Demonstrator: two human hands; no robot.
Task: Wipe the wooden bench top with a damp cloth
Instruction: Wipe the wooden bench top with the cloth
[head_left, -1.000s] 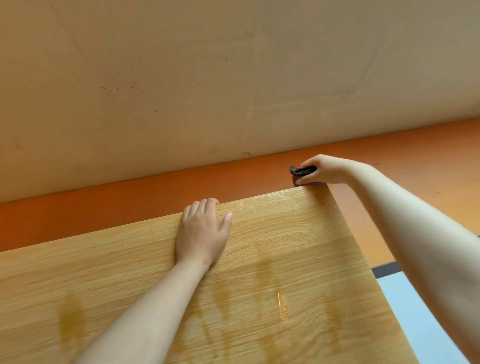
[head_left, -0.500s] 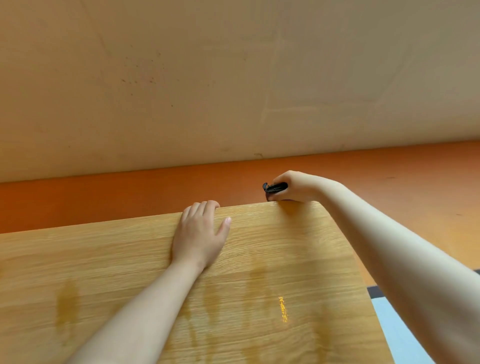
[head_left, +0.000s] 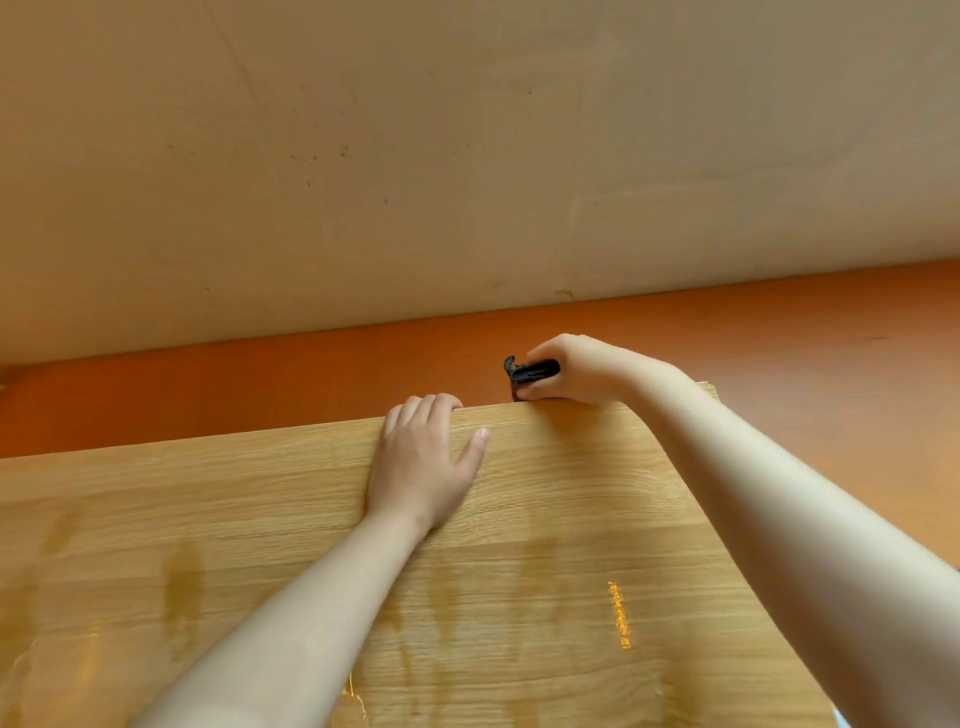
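The light wooden bench top (head_left: 545, 519) fills the lower part of the head view, with damp streaks across its near half. My left hand (head_left: 423, 462) lies flat on it, fingertips curled over the far edge. My right hand (head_left: 571, 371) grips a small bunched dark cloth (head_left: 527, 371) at the far edge, just right of my left hand. Most of the cloth is hidden inside the fist.
Beyond the far edge lies an orange floor (head_left: 260, 395), then a beige wall (head_left: 467, 156). The bench's right edge runs diagonally under my right forearm, with orange floor past it.
My right hand has slid the cloth leftward along the far edge, closer to my left hand. My left hand has stayed in place.
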